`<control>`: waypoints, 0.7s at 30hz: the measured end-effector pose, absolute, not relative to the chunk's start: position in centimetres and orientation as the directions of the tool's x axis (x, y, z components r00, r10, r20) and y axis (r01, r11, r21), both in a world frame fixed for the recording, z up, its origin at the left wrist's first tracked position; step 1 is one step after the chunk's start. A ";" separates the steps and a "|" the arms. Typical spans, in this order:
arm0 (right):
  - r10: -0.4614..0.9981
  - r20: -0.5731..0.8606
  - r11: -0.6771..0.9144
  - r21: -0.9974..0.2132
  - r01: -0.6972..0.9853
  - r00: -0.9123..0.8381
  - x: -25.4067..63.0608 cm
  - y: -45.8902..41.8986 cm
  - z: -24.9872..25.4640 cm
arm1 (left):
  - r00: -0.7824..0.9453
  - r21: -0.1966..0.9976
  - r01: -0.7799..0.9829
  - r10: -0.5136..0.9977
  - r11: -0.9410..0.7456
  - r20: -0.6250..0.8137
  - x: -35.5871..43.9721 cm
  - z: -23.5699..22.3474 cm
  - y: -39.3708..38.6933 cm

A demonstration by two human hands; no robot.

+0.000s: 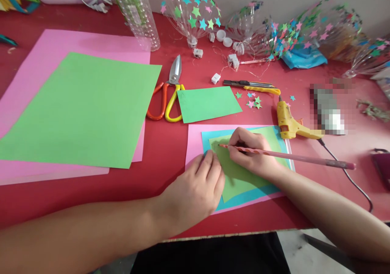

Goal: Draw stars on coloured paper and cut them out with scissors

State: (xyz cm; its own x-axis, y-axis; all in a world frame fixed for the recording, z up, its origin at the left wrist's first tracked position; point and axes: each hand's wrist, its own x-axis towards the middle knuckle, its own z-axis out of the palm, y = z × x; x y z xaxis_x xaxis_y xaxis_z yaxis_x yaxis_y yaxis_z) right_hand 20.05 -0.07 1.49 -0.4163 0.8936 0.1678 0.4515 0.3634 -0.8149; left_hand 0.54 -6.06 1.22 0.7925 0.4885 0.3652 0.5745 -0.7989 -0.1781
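Note:
My right hand [252, 152] is closed around a pink pencil [292, 157], its tip against the upper left corner of a light green sheet [246, 180]. Beside it, my left hand [204, 184] lies over the left edge of that sheet, fingers slightly bent and close together, gripping nothing; its thumb is hidden. Beneath the light green sheet are a blue sheet [234, 204] and a pink sheet [194, 138]. Just beyond the hands lies a green paper rectangle [209, 104], overlapping the handles of a pair of scissors [174, 71].
A large green sheet [82, 111] rests on pink sheets [39, 66] at left. Around the back are a plastic bottle [137, 18], a star-covered clear dome [195, 9] and a cutter knife [250, 85]. A yellow glue gun [288, 121] with a cord sits at right.

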 end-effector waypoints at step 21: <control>0.825 0.170 0.443 -0.787 0.429 -0.539 19.9 -0.2 1.6 | 0.793 -0.186 0.573 0.483 -0.798 0.371 0.5 1.3 -6.0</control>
State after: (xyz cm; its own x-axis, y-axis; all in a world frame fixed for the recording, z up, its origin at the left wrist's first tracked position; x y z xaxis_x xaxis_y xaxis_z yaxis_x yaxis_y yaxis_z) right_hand 19.85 -0.20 1.62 -0.5391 0.8249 0.1699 0.4293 0.4427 -0.7872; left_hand 0.48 -6.01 1.34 0.7933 0.4831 0.3706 0.5730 -0.7981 -0.1863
